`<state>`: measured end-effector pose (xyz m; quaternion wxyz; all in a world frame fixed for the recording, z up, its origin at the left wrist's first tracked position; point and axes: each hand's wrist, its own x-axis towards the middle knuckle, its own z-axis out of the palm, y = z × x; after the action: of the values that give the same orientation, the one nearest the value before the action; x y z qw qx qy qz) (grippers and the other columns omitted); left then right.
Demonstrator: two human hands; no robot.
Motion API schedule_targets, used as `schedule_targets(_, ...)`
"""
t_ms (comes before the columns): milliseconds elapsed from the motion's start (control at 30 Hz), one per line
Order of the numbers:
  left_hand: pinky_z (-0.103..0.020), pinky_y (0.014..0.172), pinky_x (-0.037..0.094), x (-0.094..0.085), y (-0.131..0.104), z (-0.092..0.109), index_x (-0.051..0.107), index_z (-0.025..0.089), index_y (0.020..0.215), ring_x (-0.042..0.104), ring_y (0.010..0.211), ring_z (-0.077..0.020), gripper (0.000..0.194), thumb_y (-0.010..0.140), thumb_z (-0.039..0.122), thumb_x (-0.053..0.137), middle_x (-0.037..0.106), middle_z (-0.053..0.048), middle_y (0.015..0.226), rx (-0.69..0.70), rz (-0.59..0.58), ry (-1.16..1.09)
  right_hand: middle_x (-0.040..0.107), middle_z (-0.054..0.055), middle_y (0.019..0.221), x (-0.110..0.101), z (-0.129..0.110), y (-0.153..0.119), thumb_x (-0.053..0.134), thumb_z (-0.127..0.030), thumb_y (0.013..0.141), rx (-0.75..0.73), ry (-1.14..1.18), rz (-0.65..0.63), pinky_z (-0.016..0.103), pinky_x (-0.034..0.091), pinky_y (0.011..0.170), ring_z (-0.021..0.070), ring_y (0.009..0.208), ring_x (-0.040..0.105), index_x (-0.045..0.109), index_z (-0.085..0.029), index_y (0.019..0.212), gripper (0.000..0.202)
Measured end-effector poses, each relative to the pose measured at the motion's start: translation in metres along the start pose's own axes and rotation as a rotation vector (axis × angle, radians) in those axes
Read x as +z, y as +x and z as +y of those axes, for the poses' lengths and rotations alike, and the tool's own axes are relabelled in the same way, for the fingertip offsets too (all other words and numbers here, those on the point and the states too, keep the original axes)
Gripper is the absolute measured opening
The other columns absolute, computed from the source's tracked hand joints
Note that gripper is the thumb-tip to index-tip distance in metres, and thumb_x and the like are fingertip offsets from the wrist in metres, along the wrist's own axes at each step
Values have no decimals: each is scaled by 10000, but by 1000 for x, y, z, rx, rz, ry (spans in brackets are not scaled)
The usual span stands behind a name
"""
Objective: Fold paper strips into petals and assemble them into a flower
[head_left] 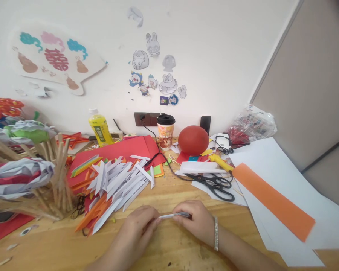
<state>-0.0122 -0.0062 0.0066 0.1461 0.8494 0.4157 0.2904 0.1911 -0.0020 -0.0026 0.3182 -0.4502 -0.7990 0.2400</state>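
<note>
A narrow folded strip of white paper [167, 216] stretches between my two hands, just above the wooden table. My left hand [139, 227] pinches its left end between thumb and fingers. On the other side, my right hand [193, 220], with a sparkly bracelet at the wrist, grips the right end. Beyond my left hand lies a heap of folded white paper strips [120, 182], mixed with orange folded strips [94, 214]. A pair of black scissors [214, 184] rests on paper beyond my right hand.
White sheets [274, 180] with an orange paper strip [274, 201] cover the right side. At the back stand a lidded cup [166, 133], a red balloon [193, 140] and a yellow bottle [101, 130]. Wooden sticks and paper flowers [19, 177] crowd the left. A yellow glue gun [220, 162] lies near the scissors.
</note>
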Motion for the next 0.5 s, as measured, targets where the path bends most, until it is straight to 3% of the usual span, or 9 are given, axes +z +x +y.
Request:
schedule_targets(167, -209, 580, 429, 5, -3, 1, 559, 200, 747, 568, 637, -138, 205, 885, 233, 411, 603, 0, 673, 5, -83, 29, 677, -3, 671, 2, 1, -2, 564, -209, 817, -48, -43, -83, 204, 432, 606, 128, 626, 605, 676, -201, 763, 124)
schedule_targets(300, -213, 552, 409, 7, -6, -3, 569, 191, 672, 551, 590, -143, 324, 908, 261, 359, 585, -8, 612, 88, -84, 85, 690, 9, 738, -5, -1, 1, 556, -198, 831, -52, 14, -226, 200, 450, 689, 125, 691, 623, 674, -187, 831, 119)
schedule_targets(400, -194, 526, 396, 6, -7, -8, 565, 190, 672, 554, 573, -133, 309, 902, 273, 378, 586, 1, 609, 70, -108, 90, 670, -15, 674, -15, -2, 4, 484, -163, 867, -25, 103, -311, 203, 463, 723, 93, 566, 602, 661, -176, 852, 178)
schedule_targets(500, -172, 515, 387, 5, -7, -8, 535, 187, 646, 552, 556, -114, 298, 897, 275, 400, 579, 20, 594, 21, -159, 53, 645, -27, 627, -22, -1, 4, 457, -129, 855, 28, 217, -340, 191, 479, 650, 76, 465, 568, 650, -160, 834, 197)
